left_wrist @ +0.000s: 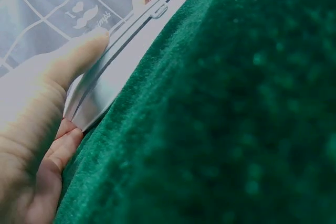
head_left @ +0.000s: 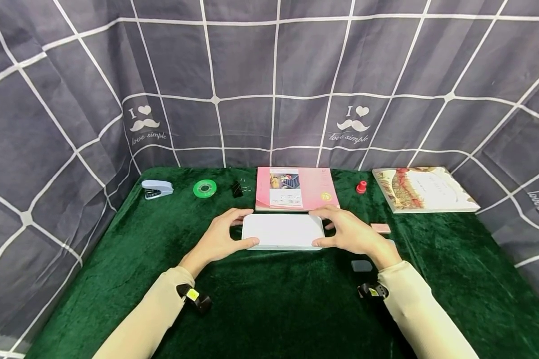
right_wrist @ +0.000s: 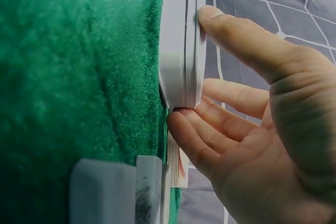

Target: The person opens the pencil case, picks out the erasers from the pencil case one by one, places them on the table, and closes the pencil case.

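Note:
A white, oblong pencil case [head_left: 283,230] lies flat on the green cloth, its lid down. My left hand [head_left: 222,235] holds its left end, with the thumb on the near top edge and the fingers at the end and far side. At the opposite end my right hand [head_left: 352,232] grips the case in the same way. A small latch [left_wrist: 159,10] shows on the near side in the left wrist view. In the right wrist view, fingertips [right_wrist: 181,121] touch the bottom corner of the case, and a thin seam runs along its side.
Behind the case lies a pink book [head_left: 314,187]. To its left are a black binder clip [head_left: 237,189], a green tape roll [head_left: 204,189] and a stapler [head_left: 157,189]. Rightward are a small red object [head_left: 361,187], another book [head_left: 424,189], a pink block [head_left: 380,228] and a grey-blue block [head_left: 361,266].

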The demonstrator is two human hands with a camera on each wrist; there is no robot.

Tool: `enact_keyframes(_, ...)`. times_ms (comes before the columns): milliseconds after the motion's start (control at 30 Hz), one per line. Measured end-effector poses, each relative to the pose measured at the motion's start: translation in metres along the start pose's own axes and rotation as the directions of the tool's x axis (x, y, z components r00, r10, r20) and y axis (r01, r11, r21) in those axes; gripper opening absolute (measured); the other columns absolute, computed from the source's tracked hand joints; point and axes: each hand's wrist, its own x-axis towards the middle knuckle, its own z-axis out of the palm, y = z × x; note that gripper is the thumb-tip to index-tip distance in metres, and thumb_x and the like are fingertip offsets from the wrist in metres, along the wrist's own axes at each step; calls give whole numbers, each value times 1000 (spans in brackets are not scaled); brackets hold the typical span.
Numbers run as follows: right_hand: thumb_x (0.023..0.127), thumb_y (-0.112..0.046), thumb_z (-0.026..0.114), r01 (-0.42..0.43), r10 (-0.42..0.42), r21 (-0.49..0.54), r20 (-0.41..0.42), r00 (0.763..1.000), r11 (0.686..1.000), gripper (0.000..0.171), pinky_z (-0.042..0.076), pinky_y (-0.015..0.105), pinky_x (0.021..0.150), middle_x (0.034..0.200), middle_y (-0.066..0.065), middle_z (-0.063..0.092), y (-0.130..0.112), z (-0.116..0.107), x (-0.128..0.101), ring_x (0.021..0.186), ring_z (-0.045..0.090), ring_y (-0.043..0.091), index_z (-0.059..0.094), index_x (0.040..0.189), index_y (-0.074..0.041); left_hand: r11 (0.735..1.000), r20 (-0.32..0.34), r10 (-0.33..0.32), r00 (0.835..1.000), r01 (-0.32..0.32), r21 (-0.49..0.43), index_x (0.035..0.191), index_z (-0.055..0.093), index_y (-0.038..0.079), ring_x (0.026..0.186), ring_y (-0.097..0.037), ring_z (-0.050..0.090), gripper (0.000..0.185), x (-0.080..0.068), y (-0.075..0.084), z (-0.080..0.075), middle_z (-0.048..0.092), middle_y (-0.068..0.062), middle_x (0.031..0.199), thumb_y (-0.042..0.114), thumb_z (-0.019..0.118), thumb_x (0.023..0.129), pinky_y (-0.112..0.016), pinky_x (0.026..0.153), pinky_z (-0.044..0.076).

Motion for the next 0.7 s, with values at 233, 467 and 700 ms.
enact_keyframes(233, 95, -23, 93, -16, 16, -2, 9, 1000, 1000, 77, 66, 52, 98, 154, 25, 58, 0, 1, 1, 117, 74, 38, 56, 158, 0, 1000, 3, -4, 1000, 4, -19, 160, 59, 15, 135, -34, 69, 85, -2, 6, -1, 62, -7, 154, 45, 96, 90, -53, 117, 57)
enact_keyframes(467, 94, -23, 94, -2, 2, -19, 3, 1000, 1000, 76, 66, 50, 98, 152, 24, 60, 0, 1, 0, 122, 71, 38, 57, 156, 1, 1000, 2, 8, 1000, -8, -10, 160, 60, 13, 133, -34, 70, 85, -1, 4, 1, 63, -9, 154, 45, 96, 89, -52, 115, 58)
enact_keyframes(700, 97, -30, 91, 46, -59, -156, -80, 995, 987, 76, 58, 59, 109, 155, 23, 54, -10, -7, -2, 134, 63, 39, 56, 160, -6, 989, -10, 114, 993, -113, 97, 164, 54, 14, 139, -31, 63, 91, 5, 11, -3, 57, -11, 157, 45, 95, 89, -47, 117, 57)
